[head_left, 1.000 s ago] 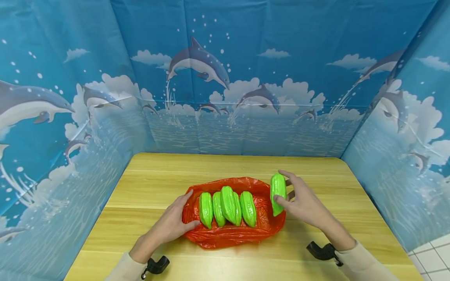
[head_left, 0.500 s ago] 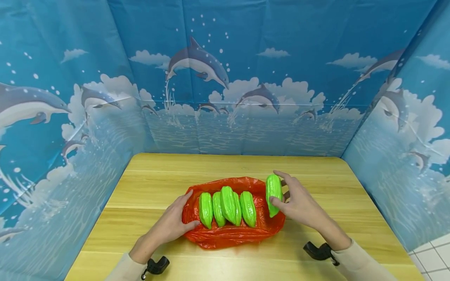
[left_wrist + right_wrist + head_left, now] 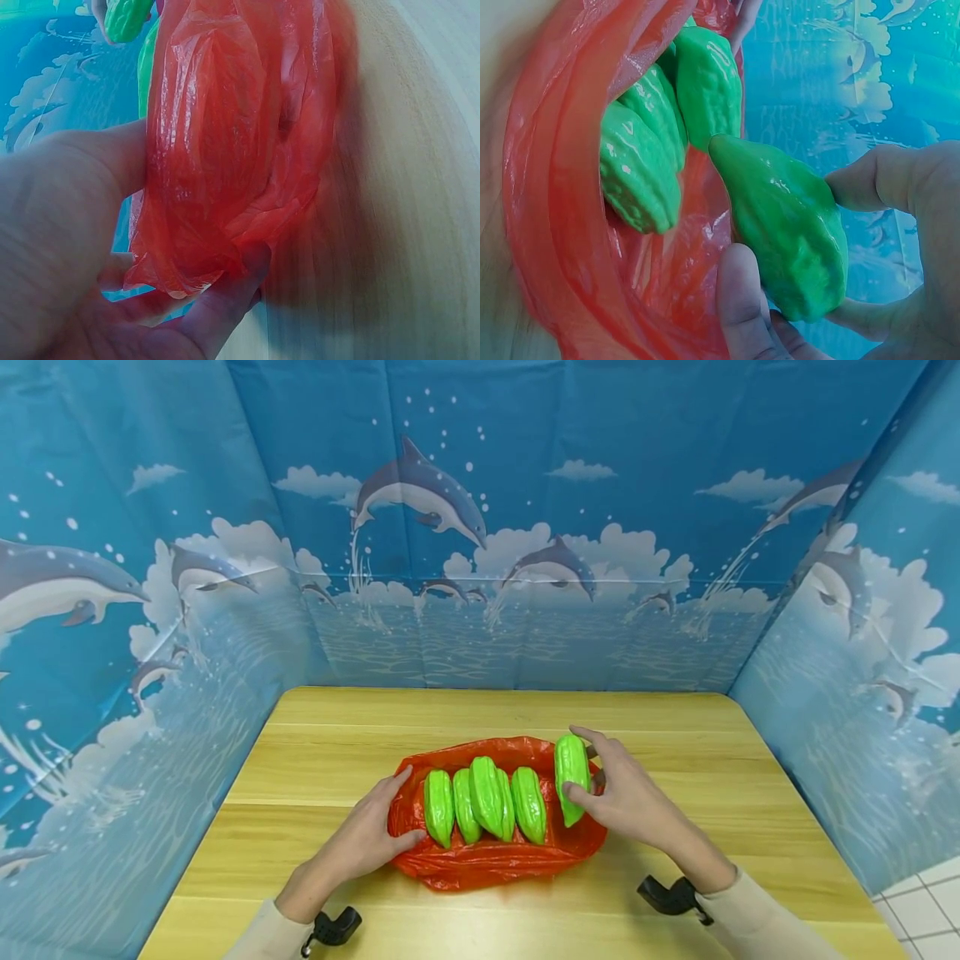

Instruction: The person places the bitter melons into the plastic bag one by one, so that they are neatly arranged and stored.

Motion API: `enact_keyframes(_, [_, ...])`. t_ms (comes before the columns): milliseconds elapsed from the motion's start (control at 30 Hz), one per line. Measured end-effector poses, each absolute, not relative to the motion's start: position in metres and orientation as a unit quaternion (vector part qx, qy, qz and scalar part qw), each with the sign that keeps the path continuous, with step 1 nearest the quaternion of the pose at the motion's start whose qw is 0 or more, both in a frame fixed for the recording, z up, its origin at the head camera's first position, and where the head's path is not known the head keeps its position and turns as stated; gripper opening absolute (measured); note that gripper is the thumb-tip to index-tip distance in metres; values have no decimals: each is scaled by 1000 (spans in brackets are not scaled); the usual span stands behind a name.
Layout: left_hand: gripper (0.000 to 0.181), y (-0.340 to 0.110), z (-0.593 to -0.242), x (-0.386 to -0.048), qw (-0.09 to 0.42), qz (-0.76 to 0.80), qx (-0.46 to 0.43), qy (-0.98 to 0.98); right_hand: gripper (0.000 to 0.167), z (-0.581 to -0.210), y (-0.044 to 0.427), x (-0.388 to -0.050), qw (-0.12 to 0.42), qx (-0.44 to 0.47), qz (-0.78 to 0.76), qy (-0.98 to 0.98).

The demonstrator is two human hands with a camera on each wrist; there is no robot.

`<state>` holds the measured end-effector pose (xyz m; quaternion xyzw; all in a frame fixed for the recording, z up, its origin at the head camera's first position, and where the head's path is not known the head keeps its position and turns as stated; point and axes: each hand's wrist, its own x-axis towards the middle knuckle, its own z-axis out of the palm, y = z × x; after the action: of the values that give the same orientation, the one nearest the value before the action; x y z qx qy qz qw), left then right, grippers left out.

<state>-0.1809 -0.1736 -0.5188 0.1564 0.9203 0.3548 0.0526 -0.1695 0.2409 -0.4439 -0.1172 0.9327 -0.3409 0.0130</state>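
My right hand (image 3: 626, 797) holds a bright green, bumpy bitter melon (image 3: 572, 777) between thumb and fingers, just over the right end of a red plastic bag (image 3: 495, 870). In the right wrist view that melon (image 3: 787, 229) has its pointed tip towards the others. Inside the bag, several similar green melons (image 3: 528, 806) lie side by side, with one (image 3: 486, 793) on top of its neighbours. At the bag's left end my left hand (image 3: 366, 835) grips the side, thumb near the rim. The left wrist view shows fingertips (image 3: 244, 277) against the crumpled plastic.
The bag lies open on a light wooden table (image 3: 352, 727). Behind and at both sides hangs a blue curtain (image 3: 510, 643) printed with dolphins. A black wrist mount (image 3: 335, 927) sits on the left forearm, another black mount (image 3: 667, 895) on the right.
My right hand has moved left with the melon, from the bag's right edge to over its right end. The left hand and the other melons have stayed put.
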Motion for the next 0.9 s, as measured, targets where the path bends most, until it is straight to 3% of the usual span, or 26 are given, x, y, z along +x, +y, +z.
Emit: enact_keyframes(900, [104, -173, -521, -178, 51, 350, 153, 923, 86, -456, 221, -174, 26, -129, -344, 930])
